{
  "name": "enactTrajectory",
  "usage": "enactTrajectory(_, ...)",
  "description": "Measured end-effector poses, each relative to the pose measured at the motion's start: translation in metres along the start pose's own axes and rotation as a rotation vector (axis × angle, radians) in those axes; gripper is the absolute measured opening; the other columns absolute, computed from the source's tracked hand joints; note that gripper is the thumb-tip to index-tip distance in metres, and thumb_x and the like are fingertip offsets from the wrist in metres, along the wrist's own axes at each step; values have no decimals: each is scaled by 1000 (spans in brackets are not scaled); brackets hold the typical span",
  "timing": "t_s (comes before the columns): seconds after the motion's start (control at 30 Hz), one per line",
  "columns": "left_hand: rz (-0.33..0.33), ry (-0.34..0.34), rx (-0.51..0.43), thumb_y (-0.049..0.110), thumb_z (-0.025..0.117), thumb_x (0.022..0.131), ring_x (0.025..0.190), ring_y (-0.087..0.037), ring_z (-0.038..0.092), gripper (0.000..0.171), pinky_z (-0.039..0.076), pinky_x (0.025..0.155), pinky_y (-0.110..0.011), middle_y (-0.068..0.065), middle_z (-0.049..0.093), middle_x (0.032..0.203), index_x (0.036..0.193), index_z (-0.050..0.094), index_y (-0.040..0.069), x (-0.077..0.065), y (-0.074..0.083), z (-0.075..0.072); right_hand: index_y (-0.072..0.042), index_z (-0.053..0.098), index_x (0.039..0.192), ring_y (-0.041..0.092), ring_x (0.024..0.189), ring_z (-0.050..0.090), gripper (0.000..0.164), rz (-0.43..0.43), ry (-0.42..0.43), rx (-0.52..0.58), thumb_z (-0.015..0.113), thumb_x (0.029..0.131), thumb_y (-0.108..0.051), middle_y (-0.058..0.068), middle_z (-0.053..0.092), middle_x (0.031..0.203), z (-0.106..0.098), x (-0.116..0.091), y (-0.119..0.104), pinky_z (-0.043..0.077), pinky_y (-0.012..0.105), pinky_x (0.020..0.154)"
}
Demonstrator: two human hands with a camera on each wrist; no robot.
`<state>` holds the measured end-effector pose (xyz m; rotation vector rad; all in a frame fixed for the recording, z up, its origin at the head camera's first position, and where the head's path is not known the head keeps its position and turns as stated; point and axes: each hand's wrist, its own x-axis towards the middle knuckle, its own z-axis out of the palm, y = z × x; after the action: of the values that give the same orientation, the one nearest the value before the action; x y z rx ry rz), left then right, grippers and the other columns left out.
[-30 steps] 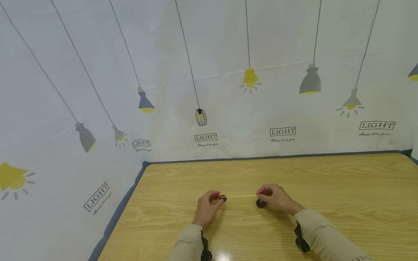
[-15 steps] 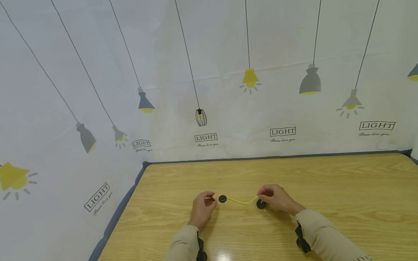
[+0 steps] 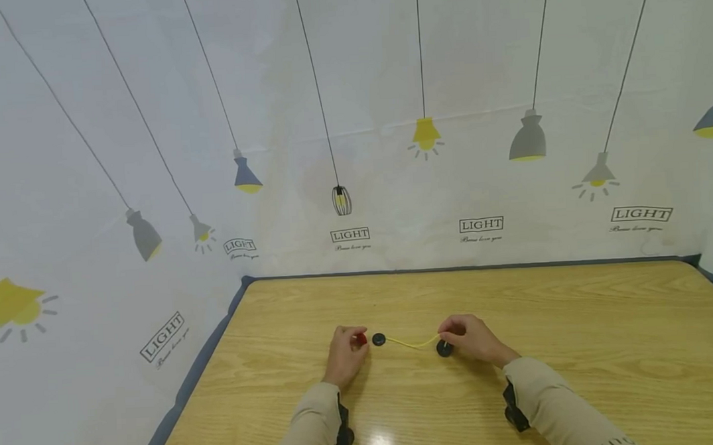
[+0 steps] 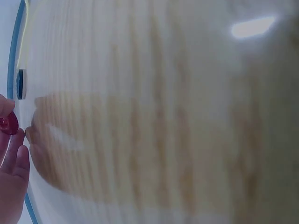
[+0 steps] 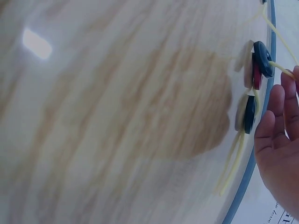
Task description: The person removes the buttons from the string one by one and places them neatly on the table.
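My left hand pinches a small red button between thumb and fingertips, close to the table. Just right of those fingertips, a round black button lies flat, with one end of a yellow cord meeting it. That cord curves slackly across to my right hand, whose thumb and index finger pinch it. Under the right fingertips sits another black button. In the right wrist view the cord passes through a tilted black button; a red button and a further black button are strung beside it.
The wood-grain table has a rounded edge with a dark blue border. Behind it hangs a pale sheet printed with lamps. Loose yellow cord tails trail over the table in the right wrist view.
The cord was taut between both hands and now sags. My left hand has let go of the black button and moved slightly left; the red button in its fingers shows more clearly. The right hand stayed put.
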<state>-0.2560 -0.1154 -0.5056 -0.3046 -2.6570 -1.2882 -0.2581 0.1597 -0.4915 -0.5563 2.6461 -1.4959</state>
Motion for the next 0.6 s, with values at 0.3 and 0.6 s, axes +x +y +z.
enactTrajectory(0.3, 36, 33, 47, -3, 65, 74, 80, -23, 52, 28, 43, 69, -30, -11, 52, 90, 101, 59, -3, 2, -1, 2, -1, 62, 88, 17, 78, 54, 11, -6, -5, 31, 59, 85, -11, 4, 60, 85, 0, 0, 3, 45, 27, 68)
enactTrajectory(0.6, 36, 35, 25, -7, 64, 74, 84, -26, 55, 28, 45, 74, -35, -14, 57, 92, 101, 59, -4, 4, -3, 8, -1, 62, 88, 17, 78, 55, 10, -2, 0, 18, 59, 85, -10, 4, 60, 85, 0, 0, 1, 45, 27, 68)
